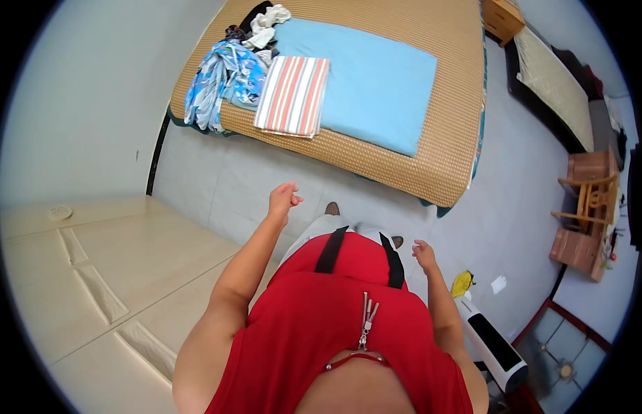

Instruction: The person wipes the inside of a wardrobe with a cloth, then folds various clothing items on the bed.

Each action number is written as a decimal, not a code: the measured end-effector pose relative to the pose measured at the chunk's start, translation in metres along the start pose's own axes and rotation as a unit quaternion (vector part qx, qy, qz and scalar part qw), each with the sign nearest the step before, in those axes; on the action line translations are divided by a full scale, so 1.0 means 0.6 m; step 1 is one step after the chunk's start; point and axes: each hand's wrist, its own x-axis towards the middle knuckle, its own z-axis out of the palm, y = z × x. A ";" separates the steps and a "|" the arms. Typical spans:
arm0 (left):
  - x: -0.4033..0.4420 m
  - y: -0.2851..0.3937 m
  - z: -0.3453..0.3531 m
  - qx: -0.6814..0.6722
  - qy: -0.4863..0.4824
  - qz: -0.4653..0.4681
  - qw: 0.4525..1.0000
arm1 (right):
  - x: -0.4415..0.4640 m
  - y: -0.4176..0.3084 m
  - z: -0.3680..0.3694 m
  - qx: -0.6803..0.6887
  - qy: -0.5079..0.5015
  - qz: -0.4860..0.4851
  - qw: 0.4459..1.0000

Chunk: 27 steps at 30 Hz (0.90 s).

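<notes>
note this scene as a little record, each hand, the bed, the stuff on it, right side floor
left hand: over the floor, no object visible in it
right hand: beside the body, no object visible in it
bed: tan woven surface
striped cloth: folded flat, partly over the blue cloth
patterned blue fabric: crumpled, left of the striped cloth
right side floor: yellow item, identity unclear, near a white appliance

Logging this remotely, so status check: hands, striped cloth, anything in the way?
Left hand and right hand empty. Striped cloth folded on bed, partly over blue cloth. Nothing atop it; crumpled clothes alongside.
</notes>
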 end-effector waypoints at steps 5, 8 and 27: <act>0.028 0.016 -0.139 -0.086 0.095 -0.009 0.992 | 0.084 -0.152 0.067 -0.108 -0.043 -0.073 0.991; 0.046 -0.003 -0.201 -0.107 0.130 0.001 0.986 | 0.146 -0.219 0.111 -0.181 -0.053 -0.133 0.973; 0.078 0.034 -0.365 0.161 0.133 -0.121 0.970 | 0.602 -0.702 0.407 -0.193 -0.127 -0.068 0.971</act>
